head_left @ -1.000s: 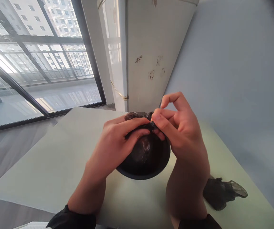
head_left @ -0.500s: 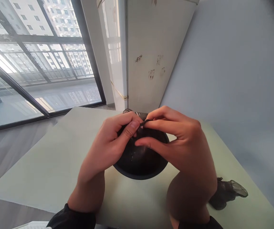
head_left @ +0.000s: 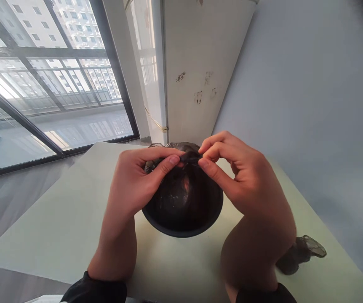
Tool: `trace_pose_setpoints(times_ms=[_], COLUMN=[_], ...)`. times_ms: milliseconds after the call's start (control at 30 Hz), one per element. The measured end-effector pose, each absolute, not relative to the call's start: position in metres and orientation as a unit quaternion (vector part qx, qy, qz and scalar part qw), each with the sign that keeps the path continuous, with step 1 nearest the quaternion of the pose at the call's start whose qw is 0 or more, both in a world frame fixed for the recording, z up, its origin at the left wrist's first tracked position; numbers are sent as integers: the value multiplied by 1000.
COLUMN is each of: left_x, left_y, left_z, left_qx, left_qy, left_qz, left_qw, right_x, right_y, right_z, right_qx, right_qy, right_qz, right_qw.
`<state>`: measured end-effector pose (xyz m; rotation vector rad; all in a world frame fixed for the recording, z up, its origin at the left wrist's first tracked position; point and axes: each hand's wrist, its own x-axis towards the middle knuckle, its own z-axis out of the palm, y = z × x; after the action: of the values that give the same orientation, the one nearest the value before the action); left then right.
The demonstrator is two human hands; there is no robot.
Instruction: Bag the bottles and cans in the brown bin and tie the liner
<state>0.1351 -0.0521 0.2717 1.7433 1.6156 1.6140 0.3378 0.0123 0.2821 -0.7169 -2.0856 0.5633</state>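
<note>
Above a round black bowl (head_left: pixel 181 230) my two hands face each other with their fingertips close. Between them runs a thin dark strip (head_left: pixel 191 159), pulled into fine strands; its material is hard to make out. My left hand (head_left: pixel 137 179) pinches the strip's left end between thumb and forefinger. With thumb and fingertips, my right hand (head_left: pixel 241 176) pinches the other end. The bowl's inside is dark and shiny, with a small reddish spot; what it holds cannot be made out. Behind the bowl lies a dark crinkled see-through bundle (head_left: pixel 156 165), partly hidden by my left hand.
The bowl stands on a pale greenish table (head_left: pixel 58 210). A crumpled dark sheer bag (head_left: pixel 295 254) lies on it near my right forearm. At the back stands a white refrigerator (head_left: pixel 197 50), beside a grey wall (head_left: pixel 310 105). Left are glass doors (head_left: pixel 58 80).
My hands have moved slightly apart, stretching the dark strip between them. My right thumb has come up to meet the fingers. More of the bowl and the bundle behind it shows.
</note>
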Motion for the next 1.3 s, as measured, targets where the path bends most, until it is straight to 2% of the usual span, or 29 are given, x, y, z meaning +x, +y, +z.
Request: trace_pose_setpoints(times_ms=[133, 333, 467, 633, 867, 1067, 1300], left_x=[128, 104, 85, 83, 119, 140, 141], left_y=[-51, -51, -51, -51, -56, -53, -52], left_z=[271, 271, 267, 264, 273, 273, 271], left_qx=[581, 553, 554, 582, 612, 627, 622], left_qy=[585, 640, 659, 625, 560, 531, 543], left_qz=[557, 533, 508, 519, 556, 559, 552], left_qw=[104, 29, -17, -33, 49, 114, 118], right_x=[346, 370, 381, 380, 354, 330, 325], right_y=[17, 30, 36, 36, 20, 7, 7], right_z=[282, 278, 274, 275, 283, 281, 276], right_qx=[-315, -344, -344, -356, -358, -302, -282], right_qy=[-843, -877, -886, -856, -766, -767, -781], right_qz=[211, 189, 174, 178, 278, 323, 309], right_qw=[382, 278, 258, 329, 456, 464, 465])
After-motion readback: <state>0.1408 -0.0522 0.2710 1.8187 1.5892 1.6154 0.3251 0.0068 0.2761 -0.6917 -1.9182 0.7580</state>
